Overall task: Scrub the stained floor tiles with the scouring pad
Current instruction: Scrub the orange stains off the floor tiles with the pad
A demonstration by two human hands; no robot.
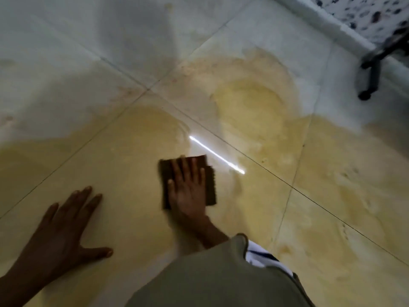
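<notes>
A dark brown scouring pad (211,185) lies flat on the white floor tiles (124,54), in the middle of a wide yellowish stain (250,107) that is wet and smeared. My right hand (188,189) presses flat on the pad with fingers spread and pointing away from me; the hand and pad are a little blurred. My left hand (66,222) rests flat on the stained tile to the left of the pad, fingers apart, holding nothing. Part of the pad is hidden under my right hand.
A black metal leg (369,72) of some furniture stands at the upper right, beside a white raised ledge (327,21) with speckled flooring behind it. A bright light streak (217,155) reflects on the wet tile. My grey sleeve (217,278) fills the bottom centre.
</notes>
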